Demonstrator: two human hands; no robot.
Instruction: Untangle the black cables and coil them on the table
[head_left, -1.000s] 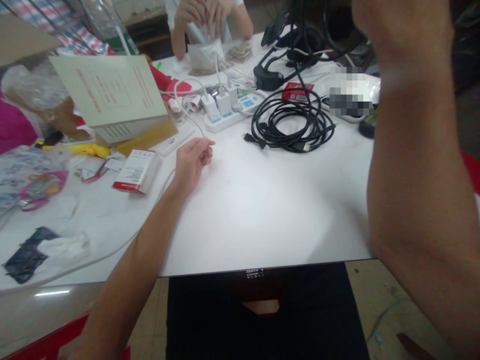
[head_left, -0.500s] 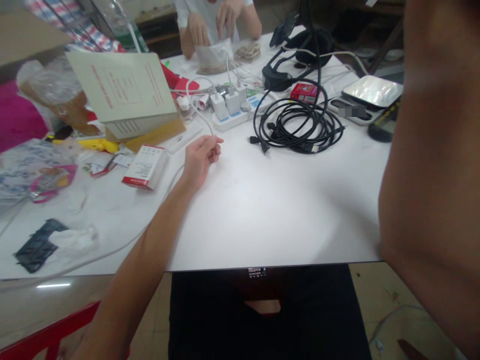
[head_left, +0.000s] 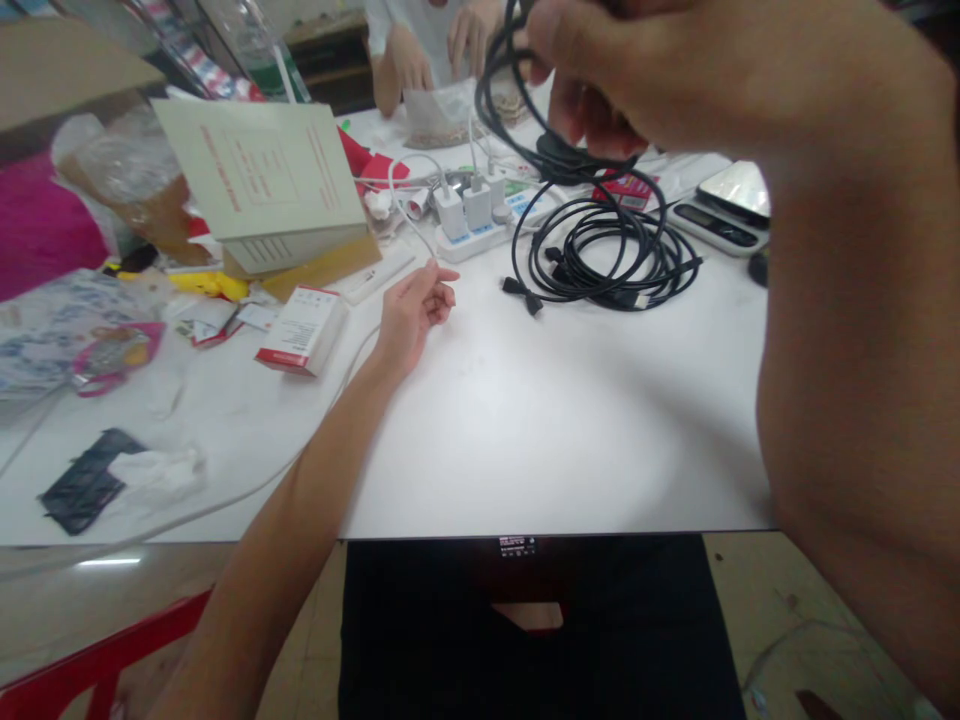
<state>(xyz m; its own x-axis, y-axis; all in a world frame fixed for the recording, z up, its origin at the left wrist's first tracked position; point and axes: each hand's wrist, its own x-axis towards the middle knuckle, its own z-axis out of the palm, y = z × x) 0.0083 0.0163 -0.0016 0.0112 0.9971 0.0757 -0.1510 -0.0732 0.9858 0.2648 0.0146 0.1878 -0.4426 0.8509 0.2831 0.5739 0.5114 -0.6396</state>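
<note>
The black cable (head_left: 525,130) hangs in loose loops from the right hand (head_left: 637,70), which is raised close to the camera above the far half of the white table (head_left: 525,420); the fingers are curled shut around several strands at the top of the loops, and the lower turns trail down toward a larger coil of black cable (head_left: 607,255) lying flat on the table, with plug ends showing at its left edge. Whether the held strands and the resting coil are one continuous length cannot be told. Judged from its sag, the cable is light, limp and smooth-jacketed; it will likely slide and spring out of its turns unless several strands are gathered together, and the connectors are the parts to spare from strain. The left hand (head_left: 412,310) rests on the table, fingers loosely bent and close together, with a thin white cable (head_left: 405,215) running at its fingertips from a white power strip (head_left: 480,225) holding chargers. Left of it lie a red and white box (head_left: 300,330) and a pale booklet (head_left: 262,170). A scale (head_left: 724,210) sits at the right. Another person's hands (head_left: 442,40) work at a bag across the table.
</note>
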